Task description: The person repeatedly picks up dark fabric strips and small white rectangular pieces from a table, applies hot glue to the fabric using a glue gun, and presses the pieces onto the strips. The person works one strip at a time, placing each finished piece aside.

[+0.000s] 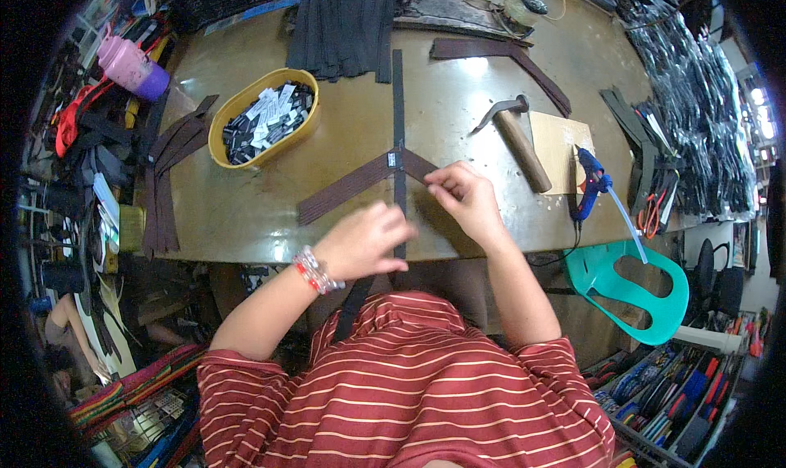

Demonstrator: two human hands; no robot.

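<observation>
A brown ribbed strap point(348, 190) bent into a wide V lies on the table in front of me, with a small dark label with pale marks point(393, 159) at its bend. Beneath or beside that bend, a long black strap point(399, 99) runs from the far side toward the table's near edge. My right hand point(468, 199) pinches the right arm of the brown strap between thumb and fingertips. Slightly blurred, my left hand point(364, 240) hovers by the near part of the black strap, thumb apart from the curled fingers, with nothing visible in it.
A yellow tub point(216, 144) of small labels stands left of the straps. To the right are a hammer point(524, 150), a cardboard piece point(557, 144) and a blue glue gun point(588, 191). Black straps point(340, 30) lie at the back, brown straps point(176, 157) at left. A teal stool point(659, 325) stands below right.
</observation>
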